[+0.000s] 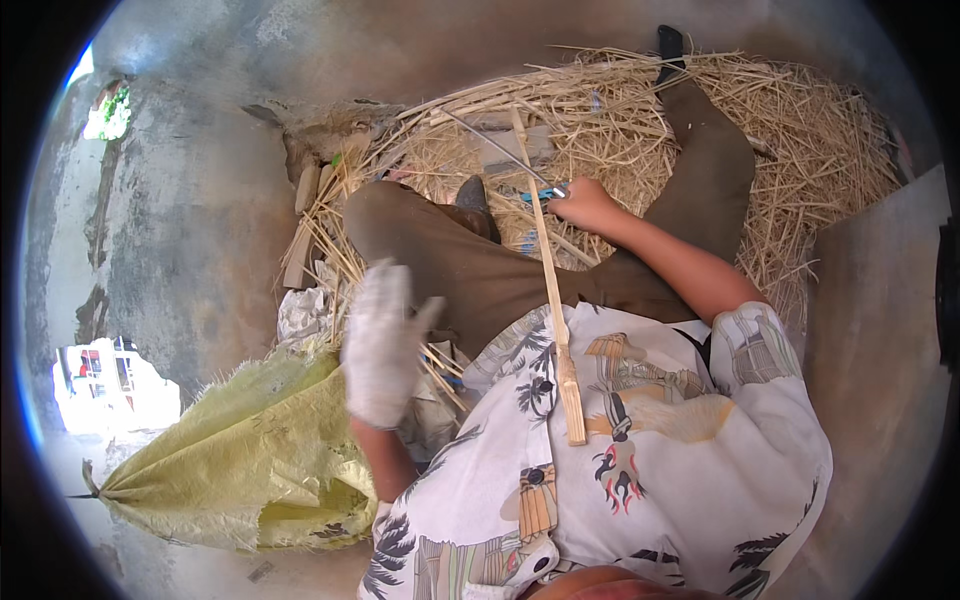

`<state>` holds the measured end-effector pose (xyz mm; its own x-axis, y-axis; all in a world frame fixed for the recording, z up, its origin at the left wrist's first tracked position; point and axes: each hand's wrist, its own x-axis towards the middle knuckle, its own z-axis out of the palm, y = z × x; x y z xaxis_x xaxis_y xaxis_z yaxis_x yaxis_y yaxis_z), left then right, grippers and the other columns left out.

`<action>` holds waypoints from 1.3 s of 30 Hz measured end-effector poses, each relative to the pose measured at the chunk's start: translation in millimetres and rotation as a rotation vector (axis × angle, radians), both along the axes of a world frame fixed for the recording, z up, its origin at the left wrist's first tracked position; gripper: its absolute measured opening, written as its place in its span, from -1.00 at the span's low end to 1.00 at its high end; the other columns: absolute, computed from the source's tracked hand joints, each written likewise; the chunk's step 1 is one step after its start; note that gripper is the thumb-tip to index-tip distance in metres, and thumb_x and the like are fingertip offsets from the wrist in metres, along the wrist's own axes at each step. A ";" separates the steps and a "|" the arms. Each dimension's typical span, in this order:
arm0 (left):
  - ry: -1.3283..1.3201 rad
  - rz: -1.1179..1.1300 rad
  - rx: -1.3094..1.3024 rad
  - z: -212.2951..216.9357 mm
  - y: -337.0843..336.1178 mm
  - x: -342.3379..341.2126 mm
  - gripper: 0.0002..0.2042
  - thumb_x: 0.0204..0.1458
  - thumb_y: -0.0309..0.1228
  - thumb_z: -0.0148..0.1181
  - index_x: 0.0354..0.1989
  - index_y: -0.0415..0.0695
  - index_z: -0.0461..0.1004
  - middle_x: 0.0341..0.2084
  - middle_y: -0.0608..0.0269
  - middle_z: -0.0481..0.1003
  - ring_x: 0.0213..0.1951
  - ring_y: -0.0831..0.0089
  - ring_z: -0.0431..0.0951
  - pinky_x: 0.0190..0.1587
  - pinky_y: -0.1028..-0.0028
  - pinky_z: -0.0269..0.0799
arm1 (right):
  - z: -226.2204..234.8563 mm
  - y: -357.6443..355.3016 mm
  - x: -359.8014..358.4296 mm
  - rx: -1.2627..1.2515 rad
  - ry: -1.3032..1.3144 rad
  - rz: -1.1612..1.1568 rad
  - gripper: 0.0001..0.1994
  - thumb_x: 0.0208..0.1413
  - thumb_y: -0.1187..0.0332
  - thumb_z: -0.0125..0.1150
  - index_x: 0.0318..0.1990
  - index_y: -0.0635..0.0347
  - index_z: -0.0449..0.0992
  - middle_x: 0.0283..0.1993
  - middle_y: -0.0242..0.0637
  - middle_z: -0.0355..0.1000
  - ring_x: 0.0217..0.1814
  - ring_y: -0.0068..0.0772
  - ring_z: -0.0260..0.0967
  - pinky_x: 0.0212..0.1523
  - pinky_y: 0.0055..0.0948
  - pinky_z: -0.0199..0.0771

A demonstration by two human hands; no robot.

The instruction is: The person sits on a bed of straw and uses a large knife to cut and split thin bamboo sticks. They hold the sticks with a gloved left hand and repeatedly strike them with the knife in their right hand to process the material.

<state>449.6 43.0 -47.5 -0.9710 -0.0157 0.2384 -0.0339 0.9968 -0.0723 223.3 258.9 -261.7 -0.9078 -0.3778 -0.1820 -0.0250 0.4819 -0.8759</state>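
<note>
We found the long pale bamboo strip (556, 300) resting from lap to chest, its far end gripped by the bare right hand (585, 204). The white-gloved left hand (380, 345) hung spread, holding nothing. Heaped straw-coloured shavings (800, 130) suggested considerable paring done; remaining work we could not judge.

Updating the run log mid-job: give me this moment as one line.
left hand: gloved, raised, open, holding nothing | right hand: shut on blue-handled tool at bamboo strip | strip: across lap, far end over straw pile
</note>
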 end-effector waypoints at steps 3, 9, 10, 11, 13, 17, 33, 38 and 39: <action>-0.051 -0.395 0.107 -24.7 63.4 -26.0 -0.59 0.07 -0.23 0.35 0.04 -0.17 0.50 0.12 0.02 0.46 0.22 0.12 0.44 0.20 0.20 0.38 | -1.0 2.2 -0.3 0.072 0.045 0.037 -0.59 -0.12 0.12 0.26 -0.55 0.44 0.55 -0.56 0.06 0.48 -0.48 -0.05 0.54 -0.41 -0.16 0.47; 0.179 -0.654 0.460 -65.6 92.0 -68.5 -0.68 -0.04 -0.25 0.42 -0.13 -0.10 0.58 -0.13 0.18 0.60 -0.02 0.15 0.59 0.06 0.23 0.45 | 3.2 -1.2 -0.9 -0.059 -0.101 -0.054 -0.61 -0.07 0.13 0.29 -0.53 0.42 0.56 -0.64 -0.06 0.46 -0.61 -0.23 0.50 -0.54 -0.25 0.46; 0.169 -0.704 0.489 -67.7 93.2 -77.3 -0.69 -0.05 -0.25 0.43 -0.15 -0.10 0.59 -0.17 0.19 0.61 -0.05 0.15 0.60 0.04 0.23 0.46 | 1.4 2.1 -2.9 -0.061 -0.095 -0.070 -0.61 -0.07 0.14 0.30 -0.55 0.41 0.54 -0.66 -0.09 0.44 -0.65 -0.26 0.47 -0.58 -0.27 0.44; 0.272 -0.746 0.449 -62.8 95.0 -83.2 -0.77 -0.02 -0.34 0.40 -0.19 -0.08 0.59 -0.18 0.16 0.60 -0.07 0.18 0.60 0.01 0.26 0.46 | 0.2 5.0 -6.3 -0.064 -0.089 -0.085 -0.61 -0.06 0.14 0.30 -0.58 0.40 0.53 -0.69 -0.12 0.43 -0.69 -0.28 0.45 -0.63 -0.29 0.42; 0.339 -0.675 0.973 -60.8 86.6 -88.4 -0.81 0.02 -0.39 0.37 -0.19 -0.07 0.59 -0.16 0.16 0.60 -0.04 0.19 0.60 0.05 0.25 0.45 | -5.3 7.6 -8.1 -0.126 -0.137 -0.098 -0.63 -0.03 0.17 0.31 -0.63 0.34 0.48 -0.72 -0.20 0.38 -0.74 -0.38 0.37 -0.70 -0.34 0.34; 0.544 -0.934 1.898 -22.5 28.9 -120.1 -0.81 0.12 -0.55 0.15 -0.09 -0.19 0.53 -0.03 -0.09 0.54 0.10 0.17 0.52 0.25 0.26 0.37 | -8.9 10.2 -9.0 -0.237 -0.177 -0.067 -0.66 0.00 0.28 0.32 -0.69 0.19 0.36 -0.74 -0.35 0.30 -0.78 -0.53 0.25 -0.77 -0.43 0.20; 1.197 -0.454 0.941 148.2 27.5 -240.9 -0.65 0.33 -0.08 0.08 -0.27 -0.15 0.37 -0.71 0.52 0.28 -0.71 0.72 0.25 -0.73 0.61 0.06 | -8.9 11.5 8.4 -0.123 -0.104 -0.048 -0.69 0.01 0.23 0.31 -0.61 0.19 0.39 -0.74 -0.40 0.26 -0.78 -0.52 0.21 -0.76 -0.41 0.18; 1.046 -0.527 1.441 170.5 11.6 -269.9 -0.60 0.28 0.03 0.10 -0.53 0.10 0.26 -0.79 0.60 0.11 -0.79 0.72 0.05 -0.75 0.60 -0.09 | 29.7 3.8 4.9 -0.270 -0.263 -0.109 -0.71 0.03 0.26 0.28 -0.58 0.23 0.40 -0.73 -0.40 0.28 -0.74 -0.50 0.26 -0.68 -0.35 0.26; 1.023 -0.532 1.481 171.2 11.5 -276.0 -0.59 0.28 0.03 0.10 -0.56 0.13 0.24 -0.79 0.61 0.10 -0.79 0.72 0.04 -0.75 0.59 -0.10 | 43.9 1.9 1.7 -0.303 -0.288 -0.136 -0.71 0.03 0.27 0.27 -0.59 0.25 0.40 -0.73 -0.39 0.29 -0.72 -0.47 0.29 -0.63 -0.30 0.31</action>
